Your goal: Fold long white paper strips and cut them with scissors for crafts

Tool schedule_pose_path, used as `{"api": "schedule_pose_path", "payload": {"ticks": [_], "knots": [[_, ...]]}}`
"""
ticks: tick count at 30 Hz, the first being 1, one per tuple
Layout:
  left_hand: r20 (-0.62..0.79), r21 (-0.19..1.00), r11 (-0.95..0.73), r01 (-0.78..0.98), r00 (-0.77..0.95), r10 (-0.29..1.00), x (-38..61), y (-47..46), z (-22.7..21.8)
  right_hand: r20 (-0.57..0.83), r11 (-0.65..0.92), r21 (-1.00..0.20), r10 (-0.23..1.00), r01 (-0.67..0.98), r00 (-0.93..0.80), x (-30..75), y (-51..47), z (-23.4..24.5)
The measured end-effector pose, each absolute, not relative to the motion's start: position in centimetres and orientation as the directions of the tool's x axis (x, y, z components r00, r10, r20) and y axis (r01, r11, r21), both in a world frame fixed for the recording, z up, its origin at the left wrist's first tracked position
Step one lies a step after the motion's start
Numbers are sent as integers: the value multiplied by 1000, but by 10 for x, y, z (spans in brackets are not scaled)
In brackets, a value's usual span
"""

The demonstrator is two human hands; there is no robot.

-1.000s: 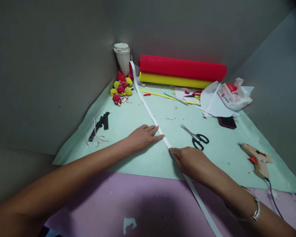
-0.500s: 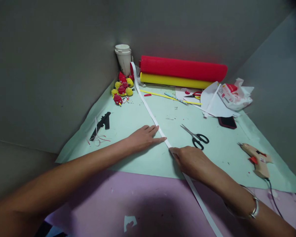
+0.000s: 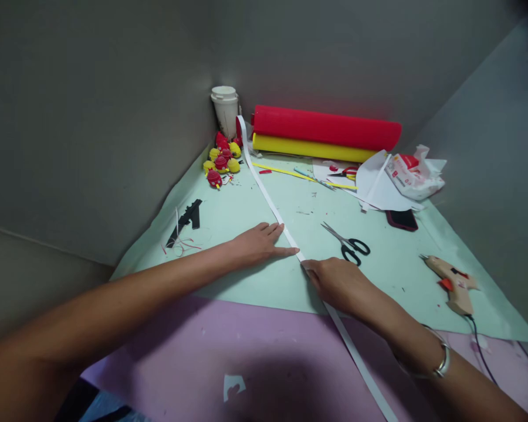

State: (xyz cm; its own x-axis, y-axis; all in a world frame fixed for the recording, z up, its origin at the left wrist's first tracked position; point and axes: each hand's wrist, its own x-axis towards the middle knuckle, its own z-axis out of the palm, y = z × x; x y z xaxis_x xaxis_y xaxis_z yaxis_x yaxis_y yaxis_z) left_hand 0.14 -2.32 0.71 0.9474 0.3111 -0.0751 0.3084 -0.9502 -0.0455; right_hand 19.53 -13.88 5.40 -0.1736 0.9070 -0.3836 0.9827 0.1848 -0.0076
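white strip (image 3: 270, 204) under both hands

Right hand (image 3: 334, 284): sits slightly further up the white paper strip (image 3: 268, 199) than before; gap to left hand (image 3: 257, 246) narrower.

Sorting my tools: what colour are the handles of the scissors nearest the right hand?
Black handles on the scissors, clearest in the head view.

Both hands — left hand (image 3: 259, 245), right hand (image 3: 338, 282) — press white strip (image 3: 270, 202) flat
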Motion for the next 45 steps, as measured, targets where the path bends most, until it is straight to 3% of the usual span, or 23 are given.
{"api": "schedule_pose_path", "payload": {"ticks": [4, 9, 15, 21, 26, 33, 36, 39, 42, 45], "knots": [[-110, -72, -946, 317, 940, 323, 6, -24, 11, -365, 161, -28, 917, 987, -160, 196, -140, 57], [-42, 3, -938, 347, 937, 347, 7, -23, 9, -308, 112, -139, 939, 984, -150, 206, -143, 61], [114, 190, -892, 410, 893, 435, 6, -30, 9, -233, 66, -255, 964, 965, -128, 221, -138, 59], [153, 581, -712, 393, 807, 570, 24, -52, 10, -217, 53, -300, 969, 953, -122, 221, -126, 62], [138, 812, -507, 289, 749, 649, 37, -56, 4, -210, -9, -425, 974, 905, -89, 215, -110, 67], [56, 941, -263, 212, 669, 741, 45, -57, -3, -288, -100, -669, 949, 737, -132, 208, -96, 60], [30, 973, -166, 159, 631, 775, 46, -56, -6, -253, -109, -727, 961, 678, -116, 216, -97, 58], [-38, 989, -48, 138, 562, 827, 45, -52, -7, -100, -97, -655, 994, 749, 42, 241, -104, 52], [-67, 997, 33, 70, 577, 814, 41, -47, -7, 16, -142, -414, 986, 899, 163, 272, -116, 35], [-79, 995, 97, 3, 601, 795, 38, -43, -7, -7, -149, -173, 989, 973, 151, 294, -128, 13]]}}
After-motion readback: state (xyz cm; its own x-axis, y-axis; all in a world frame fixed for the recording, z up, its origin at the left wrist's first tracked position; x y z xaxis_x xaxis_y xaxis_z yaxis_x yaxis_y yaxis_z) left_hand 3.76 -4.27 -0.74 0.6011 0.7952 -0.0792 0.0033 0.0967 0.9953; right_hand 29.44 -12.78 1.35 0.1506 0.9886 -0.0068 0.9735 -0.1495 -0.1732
